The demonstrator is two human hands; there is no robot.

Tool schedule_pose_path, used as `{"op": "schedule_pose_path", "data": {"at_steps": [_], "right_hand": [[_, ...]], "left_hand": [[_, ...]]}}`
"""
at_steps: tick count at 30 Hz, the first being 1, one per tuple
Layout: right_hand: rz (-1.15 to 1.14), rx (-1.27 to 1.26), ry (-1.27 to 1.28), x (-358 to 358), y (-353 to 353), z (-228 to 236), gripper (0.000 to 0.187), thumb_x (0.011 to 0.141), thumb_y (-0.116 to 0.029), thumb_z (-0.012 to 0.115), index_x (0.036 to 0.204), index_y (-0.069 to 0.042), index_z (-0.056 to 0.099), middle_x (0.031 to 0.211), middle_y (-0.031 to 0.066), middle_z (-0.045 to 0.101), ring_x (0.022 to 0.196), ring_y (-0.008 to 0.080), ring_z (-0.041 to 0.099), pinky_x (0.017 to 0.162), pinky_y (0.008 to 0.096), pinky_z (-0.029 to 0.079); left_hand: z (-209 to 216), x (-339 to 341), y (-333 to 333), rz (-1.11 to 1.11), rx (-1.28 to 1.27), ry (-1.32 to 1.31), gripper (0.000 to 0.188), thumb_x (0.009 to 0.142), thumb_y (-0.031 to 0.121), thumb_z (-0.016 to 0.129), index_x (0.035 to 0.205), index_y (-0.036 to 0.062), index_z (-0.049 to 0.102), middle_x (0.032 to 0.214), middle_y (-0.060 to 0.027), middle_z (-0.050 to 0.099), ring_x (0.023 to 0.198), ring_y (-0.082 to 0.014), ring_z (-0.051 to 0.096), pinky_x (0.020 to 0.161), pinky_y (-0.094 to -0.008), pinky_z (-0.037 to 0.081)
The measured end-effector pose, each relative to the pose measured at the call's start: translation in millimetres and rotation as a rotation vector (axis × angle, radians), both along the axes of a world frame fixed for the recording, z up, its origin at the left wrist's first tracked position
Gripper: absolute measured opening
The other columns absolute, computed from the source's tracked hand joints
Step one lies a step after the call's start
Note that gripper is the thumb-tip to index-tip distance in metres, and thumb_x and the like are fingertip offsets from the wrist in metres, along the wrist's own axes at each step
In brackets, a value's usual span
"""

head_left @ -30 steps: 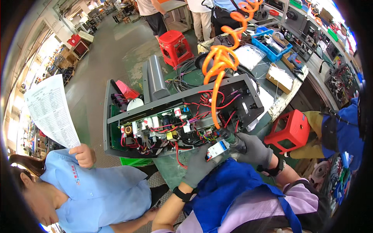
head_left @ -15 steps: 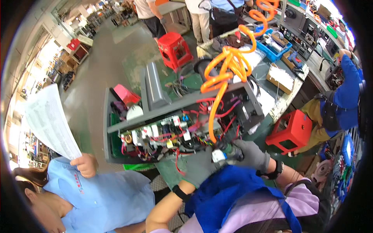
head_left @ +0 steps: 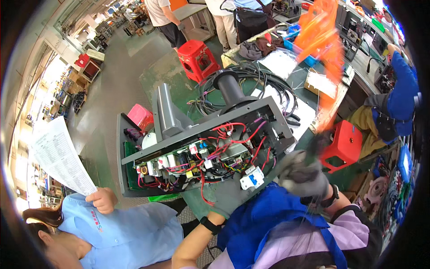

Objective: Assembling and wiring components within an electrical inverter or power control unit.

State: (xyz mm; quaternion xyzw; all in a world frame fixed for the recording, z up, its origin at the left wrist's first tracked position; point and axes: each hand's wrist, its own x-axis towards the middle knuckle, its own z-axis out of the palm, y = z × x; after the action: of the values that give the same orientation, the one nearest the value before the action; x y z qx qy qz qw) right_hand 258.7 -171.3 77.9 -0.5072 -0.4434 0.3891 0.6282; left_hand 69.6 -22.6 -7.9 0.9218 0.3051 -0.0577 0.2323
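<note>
My left hand [head_left: 230, 193], in a grey glove, grips a white circuit breaker [head_left: 252, 178] with a blue switch at the near edge of an open grey metal housing [head_left: 204, 131]. Red wires [head_left: 202, 186] run out of the housing beside that hand. Off to the right, my gloved right hand [head_left: 305, 179] is closed round a dark air screwdriver [head_left: 319, 145], smeared by motion. A coiled orange air hose [head_left: 320, 40] rises from the tool, blurred too. Circuit boards [head_left: 179, 163] and wiring fill the housing, and a black spool [head_left: 230, 89] stands out from its far side.
At my left a person in a blue shirt [head_left: 125, 219] holds a printed sheet [head_left: 62, 157]. Black cable [head_left: 273, 83] lies coiled behind the housing. Red stools stand beyond it [head_left: 197, 60] and to the right [head_left: 344, 145]. Another person in blue [head_left: 398, 103] is at the far right.
My right hand has drawn the screwdriver away from the circuit breaker to the right. The orange hose has swung right with it, uncovering the spool and cable. My left hand stays at the breaker.
</note>
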Motion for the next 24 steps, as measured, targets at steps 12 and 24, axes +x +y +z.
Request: {"op": "schedule_pose_path", "data": {"at_steps": [12, 24], "right_hand": [[-0.238, 0.676, 0.048, -27.4, 38.4, 3.5, 0.036, 0.082, -0.018, 0.071, 0.104, -0.009, 0.044, 0.087, 0.0174, 0.056, 0.06, 0.0198, 0.057, 0.05, 0.0299, 0.046], [-0.138, 0.605, -0.027, -29.8, 39.1, -7.6, 0.04, 0.082, -0.009, 0.069, 0.112, -0.008, 0.042, 0.092, 0.0174, 0.055, 0.066, 0.0202, 0.059, 0.051, 0.0306, 0.051]], "left_hand": [[-12.5, -2.7, -8.0, 0.001, 0.013, -0.129, 0.062, 0.077, 0.052, 0.068, 0.114, 0.0045, 0.055, 0.074, -0.0163, 0.065, 0.067, -0.0339, 0.065, 0.059, -0.0452, 0.049], [-14.7, -2.2, -7.9, 0.005, -0.072, -0.216, 0.057, 0.079, 0.052, 0.068, 0.112, 0.007, 0.053, 0.075, -0.0167, 0.065, 0.07, -0.0348, 0.065, 0.059, -0.0468, 0.048]]}}
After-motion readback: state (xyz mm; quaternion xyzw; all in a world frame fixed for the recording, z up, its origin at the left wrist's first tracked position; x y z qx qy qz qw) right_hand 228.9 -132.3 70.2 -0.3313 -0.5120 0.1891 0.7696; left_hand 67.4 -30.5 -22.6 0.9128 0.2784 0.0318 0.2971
